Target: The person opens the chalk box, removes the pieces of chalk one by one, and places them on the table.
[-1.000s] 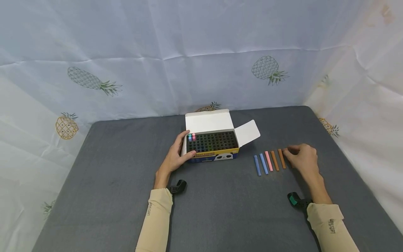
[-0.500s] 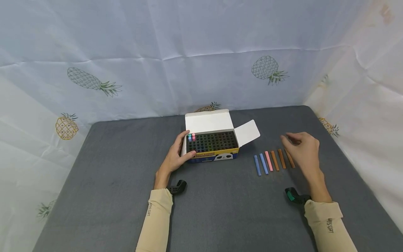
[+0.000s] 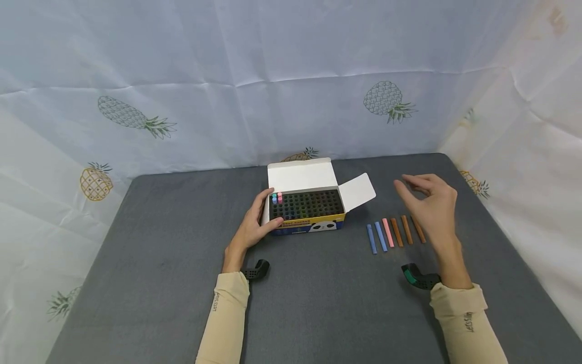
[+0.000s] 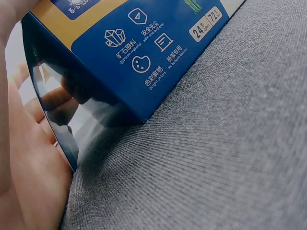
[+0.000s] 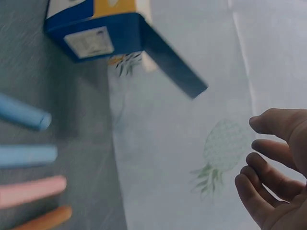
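My left hand [image 3: 249, 228] holds the left end of an open chalk box [image 3: 309, 227], the thumb at its front corner and the fingers behind the side flap. Several pieces of chalk [image 3: 279, 198], pink, blue and green, stand in the holes of its black insert at the back left. My right hand [image 3: 434, 210] is in the air with thumb and fingers apart and nothing between them. Below it a row of chalk sticks lies on the table: two blue [image 3: 381, 236], one pink [image 3: 388, 232] and three brown [image 3: 406, 229]. The rightmost brown stick is partly covered by the hand.
The box's white lid [image 3: 301, 174] stands up at the back, and a side flap [image 3: 357, 192] sticks out to the right. A dark grey cloth [image 3: 159, 273] covers the table. White curtains with pineapple prints [image 3: 123, 112] hang behind and at both sides.
My right hand has let go of the third brown chalk stick, at the right end of the row, and has risen up and away from it. The left hand and the box stay put.
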{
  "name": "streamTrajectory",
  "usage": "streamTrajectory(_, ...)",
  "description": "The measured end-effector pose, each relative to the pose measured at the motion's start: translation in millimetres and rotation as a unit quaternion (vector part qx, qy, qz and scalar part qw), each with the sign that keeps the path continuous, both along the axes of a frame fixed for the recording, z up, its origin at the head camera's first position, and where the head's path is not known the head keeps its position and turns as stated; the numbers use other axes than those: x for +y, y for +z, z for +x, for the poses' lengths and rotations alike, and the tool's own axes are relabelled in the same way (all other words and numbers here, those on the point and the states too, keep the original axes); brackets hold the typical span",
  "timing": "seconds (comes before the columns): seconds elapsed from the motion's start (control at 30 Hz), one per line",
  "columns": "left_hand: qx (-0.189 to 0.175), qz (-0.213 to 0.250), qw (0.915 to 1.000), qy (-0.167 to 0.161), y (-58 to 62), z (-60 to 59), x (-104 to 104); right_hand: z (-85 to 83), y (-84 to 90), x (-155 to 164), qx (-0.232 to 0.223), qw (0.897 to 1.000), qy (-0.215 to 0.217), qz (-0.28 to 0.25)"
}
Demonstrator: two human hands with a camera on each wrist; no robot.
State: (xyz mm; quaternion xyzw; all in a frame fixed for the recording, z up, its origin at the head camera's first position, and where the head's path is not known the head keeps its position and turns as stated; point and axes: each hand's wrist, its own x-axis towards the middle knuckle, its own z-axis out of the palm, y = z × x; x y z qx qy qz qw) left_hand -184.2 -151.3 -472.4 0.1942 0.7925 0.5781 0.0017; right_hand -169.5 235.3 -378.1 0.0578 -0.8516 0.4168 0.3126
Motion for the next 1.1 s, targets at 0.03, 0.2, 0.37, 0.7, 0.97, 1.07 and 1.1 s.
streamTrajectory(0.03, 0.002, 0.0, 1.0, 0.001, -5.2, -2.6, -1, -0.2, 2.3, -3, 0.002, 1.0, 0.004, -0.005)
streamTrajectory(0.2, 0.015, 0.005, 0.9999, -0.002, -12.2, -5.7, -4, -1.8, 11.1, -22, 0.013, 0.999, 0.035, -0.024)
streamTrajectory(0.37, 0.014, 0.006, 0.9999, -0.005, -12.4, -5.6, -4, -7.2, 12.3, -46, 0.022, 0.997, 0.068, -0.014)
streamTrajectory(0.7, 0.004, -0.002, 1.0, -0.003, 9.7, 4.8, 2, -18.7, 1.5, -112, -0.005, 0.986, 0.168, -0.005)
streamTrajectory(0.97, 0.011, 0.01, 0.9998, -0.011, -11.5, -5.4, -5, -31.8, -18.2, -162, -0.054, 0.967, 0.25, 0.007)
streamTrajectory(1.07, 0.014, 0.014, 0.9996, -0.019, -13.6, -6.5, -7, -35.1, -24.2, -174, -0.064, 0.963, 0.26, 0.02)
streamTrajectory(1.1, 0.015, 0.013, 0.9996, -0.02, -14.2, -6.8, -7, -35.8, -25.9, -177, -0.069, 0.963, 0.261, 0.023)
